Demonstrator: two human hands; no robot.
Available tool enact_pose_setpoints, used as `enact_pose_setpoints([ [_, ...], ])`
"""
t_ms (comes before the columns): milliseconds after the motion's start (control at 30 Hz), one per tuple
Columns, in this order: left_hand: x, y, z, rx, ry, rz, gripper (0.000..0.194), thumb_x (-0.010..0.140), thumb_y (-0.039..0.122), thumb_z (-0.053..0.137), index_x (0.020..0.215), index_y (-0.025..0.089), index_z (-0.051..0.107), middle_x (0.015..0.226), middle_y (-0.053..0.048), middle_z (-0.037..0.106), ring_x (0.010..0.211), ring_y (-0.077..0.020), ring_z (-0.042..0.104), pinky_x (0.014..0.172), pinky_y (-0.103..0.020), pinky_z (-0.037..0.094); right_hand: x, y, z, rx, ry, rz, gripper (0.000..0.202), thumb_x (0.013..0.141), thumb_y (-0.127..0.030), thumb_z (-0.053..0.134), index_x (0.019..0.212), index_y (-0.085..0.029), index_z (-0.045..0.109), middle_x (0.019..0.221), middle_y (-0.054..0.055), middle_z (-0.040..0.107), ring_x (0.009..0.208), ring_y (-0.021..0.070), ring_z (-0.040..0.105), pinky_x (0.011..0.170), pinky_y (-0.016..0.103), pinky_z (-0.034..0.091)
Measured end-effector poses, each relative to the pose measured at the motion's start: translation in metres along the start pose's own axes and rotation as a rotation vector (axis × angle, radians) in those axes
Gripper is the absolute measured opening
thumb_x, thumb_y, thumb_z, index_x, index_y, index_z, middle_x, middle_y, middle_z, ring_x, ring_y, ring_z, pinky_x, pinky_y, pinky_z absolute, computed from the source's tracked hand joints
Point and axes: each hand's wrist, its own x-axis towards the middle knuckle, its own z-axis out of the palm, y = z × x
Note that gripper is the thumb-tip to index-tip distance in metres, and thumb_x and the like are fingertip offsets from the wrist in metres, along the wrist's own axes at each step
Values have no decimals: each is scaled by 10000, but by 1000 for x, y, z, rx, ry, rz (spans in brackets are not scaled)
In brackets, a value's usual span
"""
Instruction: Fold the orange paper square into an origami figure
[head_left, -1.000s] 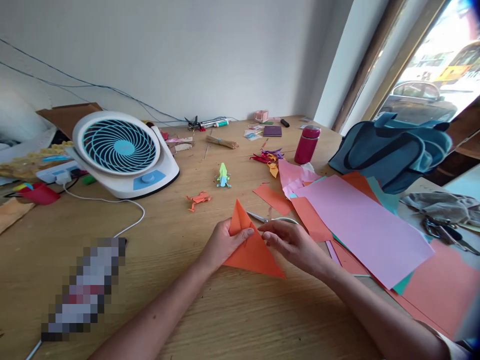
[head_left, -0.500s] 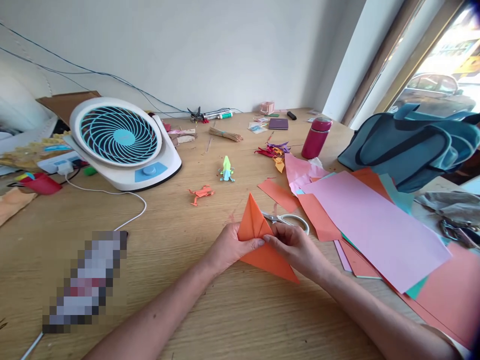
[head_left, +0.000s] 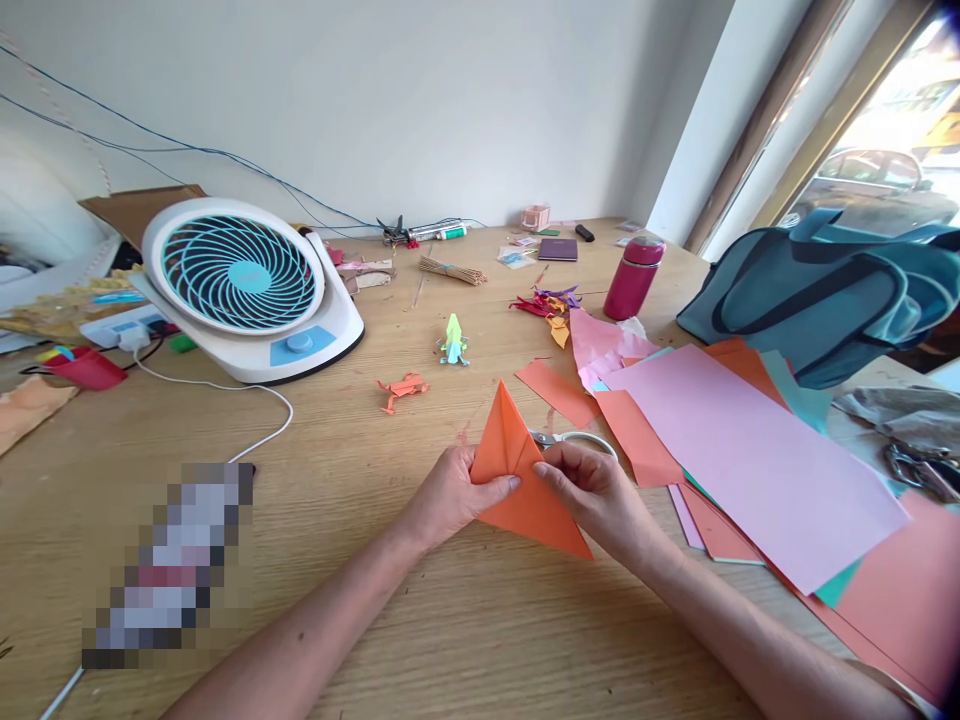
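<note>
An orange folded paper (head_left: pixel 510 440) with a pointed top and visible creases is held up above the table. My left hand (head_left: pixel 457 495) pinches its left edge, the thumb lying across the front. On the right edge, my right hand (head_left: pixel 589 485) grips it between thumb and fingers. Just behind the right hand lie scissors (head_left: pixel 577 438) with white handles, partly covered. Beyond the paper stand two small folded figures: an orange one (head_left: pixel 403 390) and a green and light-blue one (head_left: pixel 453 342).
A white fan (head_left: pixel 247 275) stands at the left, its cable running to a blurred-out device (head_left: pixel 172 565). Coloured paper sheets (head_left: pixel 757 460) spread across the right, near a teal bag (head_left: pixel 817 290). A magenta bottle (head_left: pixel 634 278) and a stick bundle (head_left: pixel 452 269) are farther back.
The thumbs have moved apart: the right one slid a little rightward along the orange paper, the left one slightly left. Both hands still hold it.
</note>
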Motion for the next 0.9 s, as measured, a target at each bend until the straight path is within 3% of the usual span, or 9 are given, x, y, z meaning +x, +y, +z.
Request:
enact_pose_setpoints([
  [233, -6, 7, 5, 83, -97, -40, 247, 826, 370, 696, 923, 143, 705, 861, -45, 719, 761, -194, 663, 673, -268, 496, 1, 8, 1, 230, -1, 55, 286, 849, -428, 687, 742, -193, 563, 709, -9, 527, 656, 129, 443, 586, 267, 347],
  [367, -7, 8, 7, 70, -77, -46, 275, 821, 380, 705, 977, 154, 692, 932, -48, 724, 833, -205, 668, 700, -270, 502, 1, 10, 1, 232, 12, 39, 322, 867, -439, 674, 711, -197, 530, 673, -29, 466, 623, 115, 390, 563, 264, 303],
  [533, -5, 0, 7, 89, -110, -34, 259, 837, 392, 698, 929, 150, 695, 875, -42, 713, 790, -197, 654, 684, -271, 492, 1, 14, 2, 229, -60, 48, 319, 878, -451, 666, 738, -189, 550, 705, -12, 524, 635, 120, 427, 577, 267, 325],
  [700, -4, 4, 4, 39, -139, 19, 300, 819, 419, 732, 960, 156, 705, 922, -39, 708, 832, -193, 641, 711, -263, 489, 0, 10, 2, 172, -92, 46, 391, 893, -522, 621, 710, -186, 539, 675, -16, 482, 623, 120, 392, 557, 265, 292],
  [900, -4, 10, 1, -64, -34, 70, 342, 820, 446, 734, 978, 143, 713, 962, -66, 721, 858, -192, 636, 738, -264, 495, -3, 3, 4, 35, -111, -16, 410, 924, -559, 538, 748, -189, 548, 708, 1, 482, 654, 139, 413, 560, 263, 313],
])
